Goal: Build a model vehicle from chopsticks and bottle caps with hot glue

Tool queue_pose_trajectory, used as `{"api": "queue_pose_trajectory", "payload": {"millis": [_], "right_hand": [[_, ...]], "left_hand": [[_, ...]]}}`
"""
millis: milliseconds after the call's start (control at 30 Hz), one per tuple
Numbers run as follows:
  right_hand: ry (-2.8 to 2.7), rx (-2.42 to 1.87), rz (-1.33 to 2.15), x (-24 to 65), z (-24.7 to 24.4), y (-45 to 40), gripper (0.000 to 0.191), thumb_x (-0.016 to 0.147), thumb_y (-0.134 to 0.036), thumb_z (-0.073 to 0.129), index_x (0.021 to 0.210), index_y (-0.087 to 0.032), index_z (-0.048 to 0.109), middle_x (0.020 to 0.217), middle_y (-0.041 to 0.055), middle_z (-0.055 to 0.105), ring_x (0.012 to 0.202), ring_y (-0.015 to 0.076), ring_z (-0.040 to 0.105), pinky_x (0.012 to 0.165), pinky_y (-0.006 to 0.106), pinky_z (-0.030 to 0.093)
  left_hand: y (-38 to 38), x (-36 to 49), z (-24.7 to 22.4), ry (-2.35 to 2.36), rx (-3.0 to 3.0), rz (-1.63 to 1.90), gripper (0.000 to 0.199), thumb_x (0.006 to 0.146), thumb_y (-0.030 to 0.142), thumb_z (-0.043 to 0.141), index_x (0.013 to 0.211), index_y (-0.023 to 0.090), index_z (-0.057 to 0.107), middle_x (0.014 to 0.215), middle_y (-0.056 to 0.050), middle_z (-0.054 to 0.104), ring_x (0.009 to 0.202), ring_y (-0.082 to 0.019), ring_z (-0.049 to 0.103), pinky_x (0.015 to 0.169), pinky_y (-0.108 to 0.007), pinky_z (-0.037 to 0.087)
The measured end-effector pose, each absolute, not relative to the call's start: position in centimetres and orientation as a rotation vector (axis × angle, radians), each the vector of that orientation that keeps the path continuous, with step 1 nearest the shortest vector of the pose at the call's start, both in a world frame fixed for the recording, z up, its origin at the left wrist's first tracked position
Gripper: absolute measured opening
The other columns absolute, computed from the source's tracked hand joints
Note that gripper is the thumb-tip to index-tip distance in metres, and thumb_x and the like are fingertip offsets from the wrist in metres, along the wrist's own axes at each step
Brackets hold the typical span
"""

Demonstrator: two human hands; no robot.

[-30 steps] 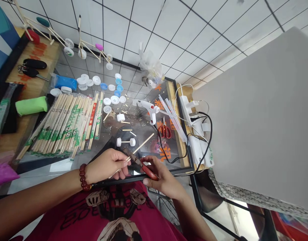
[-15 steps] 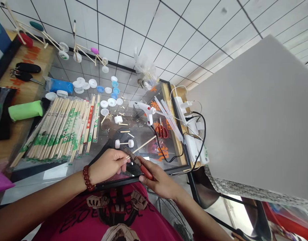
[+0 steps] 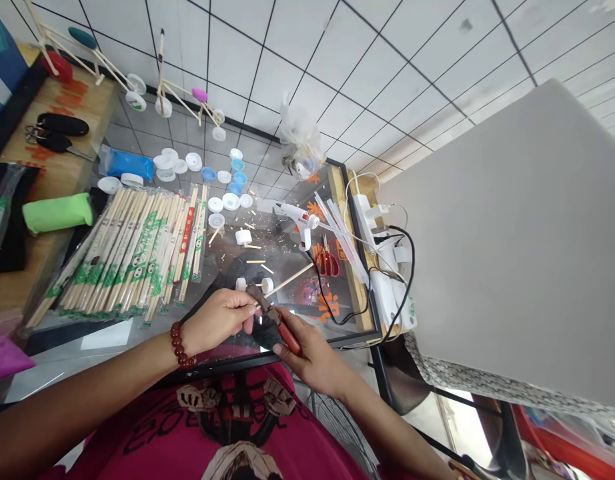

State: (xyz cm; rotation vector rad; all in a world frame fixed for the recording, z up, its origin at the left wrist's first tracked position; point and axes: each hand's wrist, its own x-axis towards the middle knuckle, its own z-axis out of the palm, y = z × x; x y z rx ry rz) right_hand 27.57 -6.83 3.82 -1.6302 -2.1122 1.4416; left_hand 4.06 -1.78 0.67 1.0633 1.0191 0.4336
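My left hand point(image 3: 221, 321), a beaded bracelet at its wrist, pinches the near end of a wooden chopstick point(image 3: 291, 277). The stick slants away up to the right. My right hand point(image 3: 310, 357) is wrapped round the red handles of a pair of pliers point(image 3: 271, 312). Their dark jaws lie across the chopstick right beside my left fingertips; whether they bite into it is hard to see. Just beyond the jaws, two white bottle caps point(image 3: 267, 285) joined by a short stick rest on the glass table point(image 3: 222, 267), partly covered by the pliers.
Wrapped chopsticks point(image 3: 132, 253) lie in a row at left, with loose white and blue caps point(image 3: 231, 201) behind. A glue gun point(image 3: 300, 220), red scissors point(image 3: 328, 260), glue sticks point(image 3: 342, 233) and a power strip point(image 3: 382, 267) are at right. Stick models point(image 3: 172, 93) stand at the back.
The pliers' jaws have shifted slightly away from me and now partly cover the joined caps. Both hands keep their holds. The whole view has shifted a little.
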Motion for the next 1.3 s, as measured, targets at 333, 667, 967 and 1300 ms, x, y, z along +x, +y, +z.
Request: {"api": "queue_pose_trajectory", "payload": {"millis": [333, 667, 967, 1300], "right_hand": [[-2.081, -1.728, 1.151, 26.2, 2.8, -7.7, 0.052, 0.091, -0.026, 0.058, 0.143, -0.02, 0.05, 0.121, 0.0118, 0.068, 0.108, 0.0267, 0.063, 0.095, 0.042, 0.051], [-2.233, -1.775, 1.082, 26.0, 2.1, -6.2, 0.01, 0.086, -0.023, 0.053, 0.096, -0.023, 0.054, 0.08, 0.0013, 0.064, 0.067, 0.0183, 0.056, 0.064, 0.027, 0.04], [-2.264, -1.929, 0.993, 25.6, 1.3, -5.6, 0.023, 0.076, -0.013, 0.055, 0.096, -0.024, 0.057, 0.078, -0.0003, 0.066, 0.066, 0.0172, 0.057, 0.063, 0.025, 0.036], [-2.091, -1.872, 0.819, 27.6, 0.9, -5.5, 0.015, 0.087, -0.027, 0.053, 0.101, -0.023, 0.057, 0.082, 0.0019, 0.068, 0.071, 0.0186, 0.062, 0.068, 0.027, 0.045]], "left_hand": [[-3.2, 3.8, 1.9, 0.992, 1.265, 0.607, 0.043, 0.088, 0.045, 0.05, 0.054, 0.02, 0.059, 0.057, -0.002, 0.056, 0.06, -0.015, 0.049, 0.064, -0.027, 0.037], [-4.0, 4.3, -0.2, 1.008, 1.027, 0.65, 0.042, 0.085, 0.048, 0.057, 0.054, 0.019, 0.061, 0.073, -0.008, 0.068, 0.069, -0.017, 0.056, 0.061, -0.027, 0.037], [-3.5, 4.8, -0.5, 0.996, 0.668, 0.648, 0.049, 0.065, 0.059, 0.076, 0.078, 0.012, 0.069, 0.056, -0.001, 0.058, 0.044, -0.005, 0.029, 0.045, -0.023, 0.014], [-2.5, 3.9, 0.6, 0.898, 0.701, 0.754, 0.049, 0.074, 0.06, 0.076, 0.079, 0.012, 0.068, 0.057, 0.001, 0.055, 0.047, -0.005, 0.032, 0.048, -0.023, 0.018]]}}
